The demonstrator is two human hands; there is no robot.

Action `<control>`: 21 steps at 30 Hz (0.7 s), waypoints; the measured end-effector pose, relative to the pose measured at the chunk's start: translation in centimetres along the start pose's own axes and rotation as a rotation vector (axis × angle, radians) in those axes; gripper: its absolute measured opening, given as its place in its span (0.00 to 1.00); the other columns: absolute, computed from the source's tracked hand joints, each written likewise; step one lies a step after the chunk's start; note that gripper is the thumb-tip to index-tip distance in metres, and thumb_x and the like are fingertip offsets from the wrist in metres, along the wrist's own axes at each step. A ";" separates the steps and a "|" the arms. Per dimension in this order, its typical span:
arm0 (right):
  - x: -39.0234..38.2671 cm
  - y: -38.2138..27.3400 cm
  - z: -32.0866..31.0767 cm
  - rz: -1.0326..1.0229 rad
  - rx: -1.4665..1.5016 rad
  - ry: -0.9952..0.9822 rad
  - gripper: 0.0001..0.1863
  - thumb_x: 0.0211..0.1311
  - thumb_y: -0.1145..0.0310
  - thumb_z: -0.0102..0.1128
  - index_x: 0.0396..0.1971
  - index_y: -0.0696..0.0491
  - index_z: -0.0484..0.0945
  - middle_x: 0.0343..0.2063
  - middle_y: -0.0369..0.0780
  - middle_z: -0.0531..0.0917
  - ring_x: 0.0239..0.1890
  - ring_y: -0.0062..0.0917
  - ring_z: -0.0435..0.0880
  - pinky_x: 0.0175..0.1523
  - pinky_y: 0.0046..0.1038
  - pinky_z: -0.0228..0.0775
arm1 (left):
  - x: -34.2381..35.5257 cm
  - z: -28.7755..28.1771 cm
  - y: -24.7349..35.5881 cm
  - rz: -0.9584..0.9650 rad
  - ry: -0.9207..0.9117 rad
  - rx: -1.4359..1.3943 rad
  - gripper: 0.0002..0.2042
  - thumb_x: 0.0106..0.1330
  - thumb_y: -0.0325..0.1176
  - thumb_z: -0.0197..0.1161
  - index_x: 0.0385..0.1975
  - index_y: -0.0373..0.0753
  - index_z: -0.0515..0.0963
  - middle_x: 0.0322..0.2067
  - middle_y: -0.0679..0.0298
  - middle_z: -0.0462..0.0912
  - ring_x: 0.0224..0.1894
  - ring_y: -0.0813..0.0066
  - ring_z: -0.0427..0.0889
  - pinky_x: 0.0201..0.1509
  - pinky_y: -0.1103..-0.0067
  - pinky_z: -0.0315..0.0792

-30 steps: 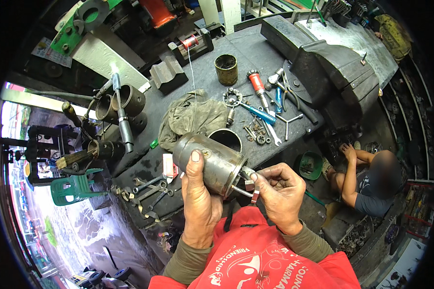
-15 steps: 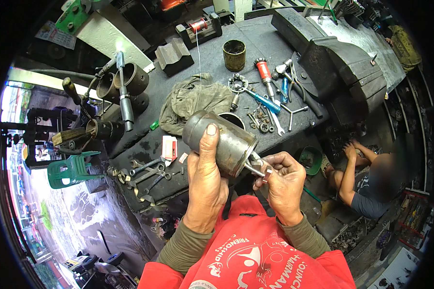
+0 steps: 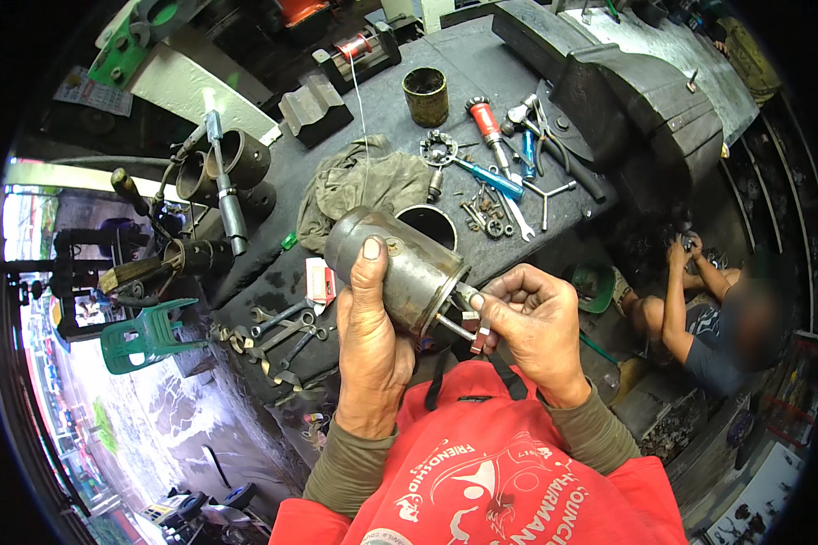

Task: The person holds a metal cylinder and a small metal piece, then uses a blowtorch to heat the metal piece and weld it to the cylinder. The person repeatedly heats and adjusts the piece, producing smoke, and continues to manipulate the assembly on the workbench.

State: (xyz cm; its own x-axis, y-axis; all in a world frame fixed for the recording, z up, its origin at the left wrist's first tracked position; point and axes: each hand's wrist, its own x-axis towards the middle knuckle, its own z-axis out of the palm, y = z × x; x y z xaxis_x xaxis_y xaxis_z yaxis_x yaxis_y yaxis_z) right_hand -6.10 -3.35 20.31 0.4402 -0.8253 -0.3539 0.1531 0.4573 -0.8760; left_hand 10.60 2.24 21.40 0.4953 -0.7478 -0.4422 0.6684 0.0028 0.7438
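Observation:
My left hand is wrapped round a worn, dull grey metal motor housing, a tilted cylinder with a screw in its side. The thumb lies along its wall, and the open end faces down and right. At that end, my right hand pinches a small metal lead between thumb and fingers. A small reddish-brown block, like a carbon brush, sits just below the thumb. A thin metal rod reaches from the rim towards it. The inside of the housing is hidden.
On the dark bench beyond are a crumpled cloth, an open metal ring, a red-handled tool, pliers and a rusty cup. Spanners lie at left. A co-worker sits low at the right.
The housing and both hands have shifted slightly left in view. My right thumb has moved up onto the lead at the rim. The co-worker's hands have lifted.

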 end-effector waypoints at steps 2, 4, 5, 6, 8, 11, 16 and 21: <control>0.1 -0.1 -0.1 0.025 -0.036 0.007 0.04 0.68 0.80 0.69 0.35 0.63 0.82 0.24 0.39 0.87 0.19 0.12 0.80 0.23 0.17 0.72 | 0.0 0.0 -0.1 0.005 -0.009 0.016 0.30 0.73 0.57 0.68 0.63 0.40 0.74 0.51 0.61 0.85 0.50 0.67 0.88 0.56 0.66 0.86; 0.3 -0.1 -0.3 -0.021 -0.040 0.000 0.04 0.68 0.80 0.69 0.36 0.63 0.82 0.24 0.38 0.87 0.20 0.12 0.80 0.23 0.17 0.71 | 0.0 -0.1 0.0 0.005 -0.019 0.019 0.31 0.72 0.57 0.69 0.63 0.39 0.74 0.51 0.60 0.85 0.51 0.66 0.88 0.57 0.65 0.85; 0.3 -0.1 -0.3 -0.024 -0.053 0.008 0.03 0.68 0.80 0.69 0.36 0.63 0.82 0.25 0.38 0.87 0.20 0.12 0.81 0.23 0.17 0.71 | 0.0 0.0 -0.1 0.019 -0.013 0.034 0.31 0.72 0.57 0.69 0.63 0.39 0.73 0.51 0.60 0.85 0.51 0.66 0.88 0.58 0.65 0.85; 0.3 -0.2 -0.3 -0.046 -0.050 -0.003 0.04 0.68 0.79 0.69 0.36 0.64 0.83 0.25 0.37 0.87 0.22 0.11 0.82 0.25 0.16 0.72 | 0.1 0.0 -0.1 0.034 -0.006 0.049 0.32 0.72 0.57 0.69 0.63 0.39 0.73 0.52 0.60 0.84 0.52 0.66 0.88 0.59 0.65 0.85; 0.2 -0.2 -0.3 -0.070 -0.104 0.018 0.04 0.67 0.79 0.69 0.36 0.64 0.83 0.25 0.37 0.87 0.23 0.11 0.82 0.26 0.16 0.72 | 0.2 0.0 -0.1 0.038 -0.006 0.049 0.33 0.71 0.57 0.70 0.64 0.38 0.73 0.53 0.59 0.84 0.53 0.65 0.87 0.60 0.65 0.84; -0.1 0.0 -0.2 -0.121 -0.115 0.047 0.04 0.68 0.80 0.69 0.37 0.63 0.83 0.26 0.37 0.87 0.24 0.11 0.83 0.28 0.15 0.72 | 0.3 0.1 -0.1 0.010 -0.029 -0.013 0.33 0.72 0.58 0.69 0.64 0.38 0.72 0.52 0.59 0.84 0.52 0.64 0.88 0.59 0.64 0.85; -0.9 1.1 0.4 -0.164 -0.051 0.116 0.04 0.69 0.79 0.69 0.38 0.62 0.81 0.27 0.36 0.87 0.25 0.11 0.83 0.30 0.15 0.73 | 0.6 0.4 -0.3 -0.078 -0.003 -0.072 0.32 0.73 0.60 0.65 0.63 0.39 0.73 0.51 0.58 0.85 0.51 0.63 0.88 0.56 0.63 0.86; -1.3 2.7 1.2 -0.223 0.120 0.138 0.05 0.72 0.82 0.66 0.38 0.63 0.76 0.33 0.44 0.88 0.30 0.19 0.88 0.34 0.22 0.84 | 0.7 0.7 -0.6 -0.090 0.029 -0.107 0.30 0.74 0.59 0.65 0.62 0.39 0.74 0.52 0.59 0.86 0.51 0.64 0.88 0.56 0.63 0.85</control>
State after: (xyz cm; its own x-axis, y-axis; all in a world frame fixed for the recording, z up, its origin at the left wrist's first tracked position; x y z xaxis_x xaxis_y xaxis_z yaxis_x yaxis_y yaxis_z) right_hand -5.22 -0.63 18.76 0.2608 -0.9433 -0.2052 0.3397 0.2886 -0.8952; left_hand 10.17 1.30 21.04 0.4451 -0.7288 -0.5203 0.7653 0.0079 0.6436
